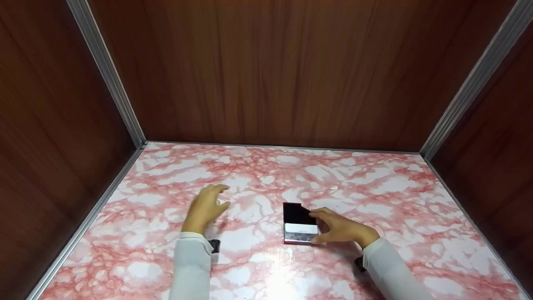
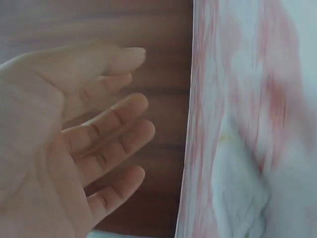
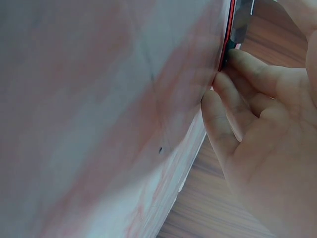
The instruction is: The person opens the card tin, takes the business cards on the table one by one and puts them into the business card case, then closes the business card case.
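A flat dark rectangular object (image 1: pixel 296 213) with a whitish band and a shiny lower part lies on the table in the head view. The right hand (image 1: pixel 343 229) has its thumb at the lower right corner and its fingers on the upper right edge. In the right wrist view the fingertips of that hand (image 3: pixel 267 119) touch the thin edge of the dark object (image 3: pixel 240 22). To the left, apart from the object, the left hand (image 1: pixel 205 209) is raised over the table with nothing in it. Its fingers are spread and slightly bent in the left wrist view (image 2: pixel 74 134).
The table (image 1: pixel 166 258) has a red and white marbled surface. Dark wooden panels (image 1: pixel 258 75) stand at the back and both sides, joined by grey metal posts. A black device sits at each wrist, beside white sleeves.
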### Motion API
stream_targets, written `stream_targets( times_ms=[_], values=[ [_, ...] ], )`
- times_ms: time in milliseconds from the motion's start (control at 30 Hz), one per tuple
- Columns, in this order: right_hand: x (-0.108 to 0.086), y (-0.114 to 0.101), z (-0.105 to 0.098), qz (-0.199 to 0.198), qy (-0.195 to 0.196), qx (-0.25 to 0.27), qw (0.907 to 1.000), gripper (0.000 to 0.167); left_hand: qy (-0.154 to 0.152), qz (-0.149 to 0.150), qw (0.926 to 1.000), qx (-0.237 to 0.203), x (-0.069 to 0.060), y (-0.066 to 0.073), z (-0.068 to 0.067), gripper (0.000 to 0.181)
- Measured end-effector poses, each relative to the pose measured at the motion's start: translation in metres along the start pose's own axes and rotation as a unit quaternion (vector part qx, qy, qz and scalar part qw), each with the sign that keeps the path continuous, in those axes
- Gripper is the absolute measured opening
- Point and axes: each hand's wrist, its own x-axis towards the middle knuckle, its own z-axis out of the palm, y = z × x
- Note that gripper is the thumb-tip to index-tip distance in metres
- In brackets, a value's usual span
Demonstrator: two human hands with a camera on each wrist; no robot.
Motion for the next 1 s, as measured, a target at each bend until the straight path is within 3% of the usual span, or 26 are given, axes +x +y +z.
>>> stream_targets(
  times_ms=[167, 333, 467, 633, 1000],
  values=[
    [0.000, 0.000, -0.001, -0.001, 0.001, 0.005, 1.0000, 0.087, 0.001, -0.067, 0.9973, 0.028, -0.011, -0.017, -0.013, 0.052],
    [0.000, 0.001, 0.000, 0.001, 0.006, 0.003, 1.0000, 0.088, -0.042, -0.136, 0.9887, 0.047, -0.021, -0.025, -0.018, 0.060],
    [0.001, 0.002, 0.001, 0.000, 0.010, 0.000, 1.0000, 0.088, -0.068, -0.175, 0.9811, 0.048, -0.023, -0.029, -0.015, 0.065],
    [0.000, 0.002, 0.001, 0.001, 0.010, 0.004, 0.9999, 0.088, -0.074, -0.197, 0.9762, 0.051, -0.023, -0.033, -0.011, 0.066],
    [-0.001, 0.000, -0.001, -0.003, 0.010, -0.008, 0.9999, 0.086, -0.062, -0.198, 0.9778, 0.031, -0.021, -0.038, -0.009, 0.067]
  ],
)
